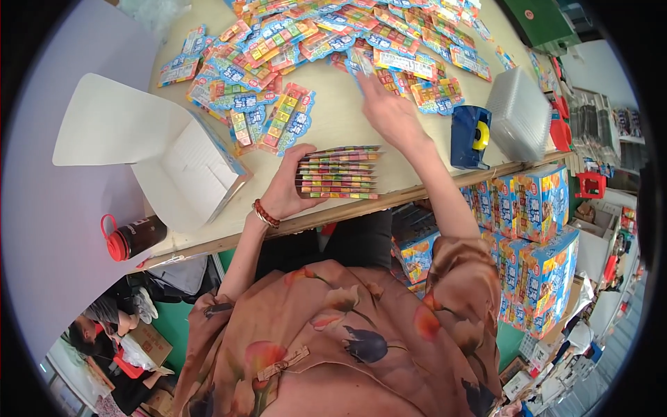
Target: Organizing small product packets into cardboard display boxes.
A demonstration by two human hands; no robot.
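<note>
Left hand [288, 191] clamped on stack of colourful packets [339, 172] at counter [333, 118] edge, right hand [389, 111] beyond the stack, fingers closed on one loose packet [361, 64], open white box [184, 163] left of the stack, blue tape dispenser [470, 136] right of it.

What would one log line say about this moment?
left hand: holds stack of candy packs | right hand: reaches into loose packs | open white box beside | table
</note>
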